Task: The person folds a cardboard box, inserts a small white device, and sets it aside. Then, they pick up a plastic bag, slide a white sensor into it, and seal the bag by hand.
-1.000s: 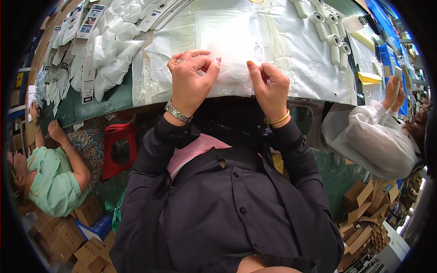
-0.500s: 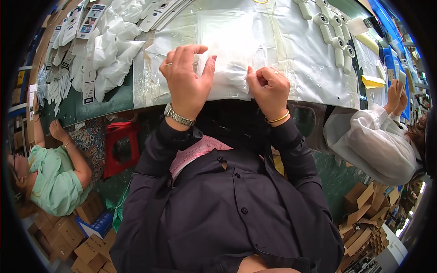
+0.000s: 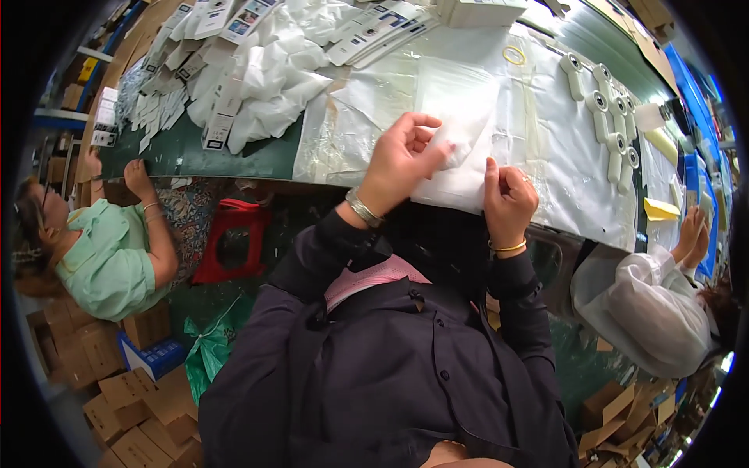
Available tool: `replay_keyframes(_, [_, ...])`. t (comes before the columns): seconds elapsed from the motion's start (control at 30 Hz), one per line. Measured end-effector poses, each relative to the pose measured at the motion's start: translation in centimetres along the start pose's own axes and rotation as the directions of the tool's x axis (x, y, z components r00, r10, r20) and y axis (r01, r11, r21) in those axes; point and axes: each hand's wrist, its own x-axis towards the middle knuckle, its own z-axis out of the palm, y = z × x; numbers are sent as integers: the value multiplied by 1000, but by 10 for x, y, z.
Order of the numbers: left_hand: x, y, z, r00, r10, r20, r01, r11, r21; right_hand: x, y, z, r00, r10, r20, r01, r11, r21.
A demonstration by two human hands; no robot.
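A stack of thin, milky plastic bags (image 3: 452,192) lies at the table's near edge, in front of me. My left hand (image 3: 402,164) is over its left side, fingers curled and thumb blurred. At that thumb the top plastic bag (image 3: 471,105) is bunched and lifted, its near part folded back. My right hand (image 3: 510,204) rests by the stack's lower right corner. Its fingers are curled in and its thumb points up beside the bag's edge; what lies inside the curl, if anything, is hidden.
White handheld devices (image 3: 600,117) with round heads lie at the right, a yellow rubber band (image 3: 513,55) beyond the bags. Printed cartons (image 3: 222,113) and crumpled white wrapping (image 3: 273,78) pile up at the left. Co-workers sit at both sides, in a green top (image 3: 109,257) and a white top (image 3: 647,304).
My left hand has gone from spread fingers above the bags to closing on the top one, which is now folded up. The view has shifted, so everything sits farther right.
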Motion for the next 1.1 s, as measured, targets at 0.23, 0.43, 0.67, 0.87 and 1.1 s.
replay_keyframes(0.23, [10,27,-80,901,249,-357,-313,940,-135,1,-2,1,1000,20,14,-20,1000,-3])
replay_keyframes(0.43, [44,41,-181,710,546,-444,-177,749,638,2,-2,2,1000,-15,-18,15,1000,-7])
replay_keyframes(0.67, [69,45,-254,617,780,-109,187,-11,982,5,-3,0,999,-37,-27,37,999,25])
replay_keyframes(0.87, [62,38,-234,476,875,-83,312,-80,947,7,1,-16,990,138,35,-141,978,152])
replay_keyframes(1.1, [4,22,-133,449,886,-116,-91,174,981,55,64,-70,939,339,-67,-340,941,-2])
